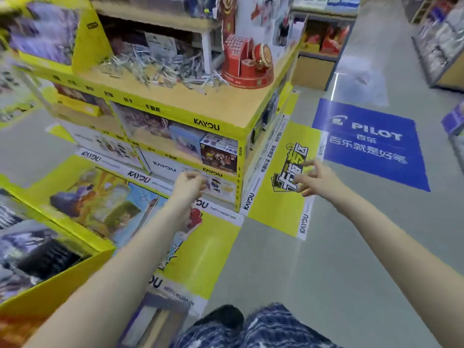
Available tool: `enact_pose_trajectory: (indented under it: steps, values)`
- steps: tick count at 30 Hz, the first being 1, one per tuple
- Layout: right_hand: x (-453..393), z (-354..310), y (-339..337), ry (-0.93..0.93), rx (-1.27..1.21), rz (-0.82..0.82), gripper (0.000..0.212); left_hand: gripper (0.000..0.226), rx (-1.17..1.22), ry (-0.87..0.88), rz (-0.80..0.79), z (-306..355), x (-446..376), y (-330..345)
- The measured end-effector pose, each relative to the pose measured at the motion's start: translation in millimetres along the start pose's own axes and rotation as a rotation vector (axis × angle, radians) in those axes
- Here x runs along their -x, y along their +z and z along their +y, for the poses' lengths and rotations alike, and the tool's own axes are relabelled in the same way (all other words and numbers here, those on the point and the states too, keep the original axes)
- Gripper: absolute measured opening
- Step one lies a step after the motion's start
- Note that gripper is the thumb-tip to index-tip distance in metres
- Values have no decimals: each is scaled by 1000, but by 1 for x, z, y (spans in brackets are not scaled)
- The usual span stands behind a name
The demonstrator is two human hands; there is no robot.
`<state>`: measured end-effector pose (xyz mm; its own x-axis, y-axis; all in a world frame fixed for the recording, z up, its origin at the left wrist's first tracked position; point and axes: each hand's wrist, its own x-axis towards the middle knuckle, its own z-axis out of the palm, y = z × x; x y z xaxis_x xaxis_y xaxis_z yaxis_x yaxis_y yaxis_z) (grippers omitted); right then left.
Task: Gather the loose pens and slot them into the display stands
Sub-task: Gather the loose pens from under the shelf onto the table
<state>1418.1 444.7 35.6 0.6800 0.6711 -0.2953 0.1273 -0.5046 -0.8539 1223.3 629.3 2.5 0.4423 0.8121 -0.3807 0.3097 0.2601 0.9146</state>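
A heap of loose silvery pens (155,67) lies on the top shelf of the yellow display unit (221,114), blurred by motion. A red cardboard display stand (247,64) sits to the right of the heap on the same shelf. My left hand (188,185) hangs in front of the unit's lower shelves, well below the pens, fingers loosely curled and holding nothing. Over the yellow floor sticker, my right hand (312,178) has its fingers spread and is empty.
Boxed card products fill the unit's lower shelves (180,139). A yellow bin (57,280) of packs stands at lower left. A blue floor sticker (371,141) marks the grey aisle to the right. More shelving (442,46) lines the far right.
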Motion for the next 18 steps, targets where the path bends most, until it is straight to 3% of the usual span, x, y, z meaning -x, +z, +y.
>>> enact_pose_trajectory:
  steps: [8,14,18]
  values:
    - [-262,-118,83,-216,208,-220,45,14,-75,-1,287,68,-206,-55]
    - [-409,-167,131,-198,325,-257,59,17,-232,21,221,128,-349,-87]
    - [-513,-188,154,-213,376,-190,69,22,-377,73,181,164,-440,-96]
